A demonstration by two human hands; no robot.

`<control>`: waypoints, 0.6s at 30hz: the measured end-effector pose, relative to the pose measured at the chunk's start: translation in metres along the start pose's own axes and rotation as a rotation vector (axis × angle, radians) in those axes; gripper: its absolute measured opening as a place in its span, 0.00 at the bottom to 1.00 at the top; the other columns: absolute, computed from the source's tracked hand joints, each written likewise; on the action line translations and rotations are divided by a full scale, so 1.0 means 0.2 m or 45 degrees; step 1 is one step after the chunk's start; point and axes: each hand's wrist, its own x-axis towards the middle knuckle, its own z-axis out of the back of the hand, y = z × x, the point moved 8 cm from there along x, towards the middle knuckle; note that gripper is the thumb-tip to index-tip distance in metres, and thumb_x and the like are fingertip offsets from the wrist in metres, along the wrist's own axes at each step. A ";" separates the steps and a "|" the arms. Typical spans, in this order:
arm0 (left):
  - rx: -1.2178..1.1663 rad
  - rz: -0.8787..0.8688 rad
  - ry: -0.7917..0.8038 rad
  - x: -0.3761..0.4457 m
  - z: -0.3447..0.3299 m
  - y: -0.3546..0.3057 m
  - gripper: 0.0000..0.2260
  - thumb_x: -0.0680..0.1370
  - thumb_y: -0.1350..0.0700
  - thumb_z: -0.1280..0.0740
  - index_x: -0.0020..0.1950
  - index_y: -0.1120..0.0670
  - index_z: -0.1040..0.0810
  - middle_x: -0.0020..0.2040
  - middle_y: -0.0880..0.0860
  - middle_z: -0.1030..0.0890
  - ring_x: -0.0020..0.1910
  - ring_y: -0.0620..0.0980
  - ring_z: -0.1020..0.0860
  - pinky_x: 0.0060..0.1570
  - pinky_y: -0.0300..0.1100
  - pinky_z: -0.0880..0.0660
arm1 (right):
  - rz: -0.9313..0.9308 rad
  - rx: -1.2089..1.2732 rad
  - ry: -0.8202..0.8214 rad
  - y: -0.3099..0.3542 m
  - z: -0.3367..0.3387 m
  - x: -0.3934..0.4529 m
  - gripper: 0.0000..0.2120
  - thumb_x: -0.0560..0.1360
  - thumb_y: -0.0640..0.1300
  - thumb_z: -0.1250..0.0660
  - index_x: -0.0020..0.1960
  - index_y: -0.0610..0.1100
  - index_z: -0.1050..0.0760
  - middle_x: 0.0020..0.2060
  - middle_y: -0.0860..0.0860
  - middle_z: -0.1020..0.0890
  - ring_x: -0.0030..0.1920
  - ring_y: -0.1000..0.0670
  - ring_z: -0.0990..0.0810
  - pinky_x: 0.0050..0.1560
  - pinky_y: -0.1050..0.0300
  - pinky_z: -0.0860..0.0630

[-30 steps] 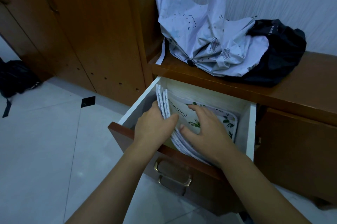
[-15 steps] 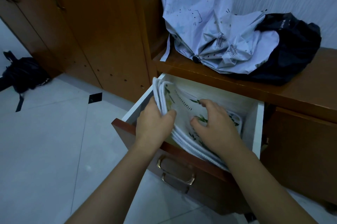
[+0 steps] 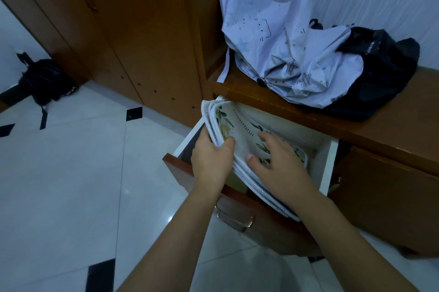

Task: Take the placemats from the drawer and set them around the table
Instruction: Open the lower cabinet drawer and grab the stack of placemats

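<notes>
The picture is dim, with a cold bluish tone. The white floor tiles [image 3: 71, 184] left of the hands give a soft glare, with a small bright spot just below the drawer handle [image 3: 234, 218]. The inside of the drawer [image 3: 329, 165] is shadowed. Straight lines bend near the edges from the wide lens. The near forearms look slightly soft.

The right hand [image 3: 278, 168] is covering the middle of the top placemat [image 3: 240, 135], hiding part of its print and lettering. The left hand [image 3: 211, 161] is hiding the stack's near-left edge. The drawer [image 3: 329, 163] floor is lying unseen beneath.
</notes>
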 end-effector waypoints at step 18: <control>0.468 -0.097 0.021 -0.38 0.83 -1.37 0.10 0.75 0.52 0.31 0.55 0.47 0.24 0.37 0.45 0.21 0.35 0.43 0.22 0.33 0.40 0.26 | -0.072 -0.001 0.174 1.14 1.09 -0.17 0.28 0.77 0.59 0.36 0.73 0.48 0.36 0.66 0.51 0.29 0.68 0.50 0.33 0.64 0.57 0.36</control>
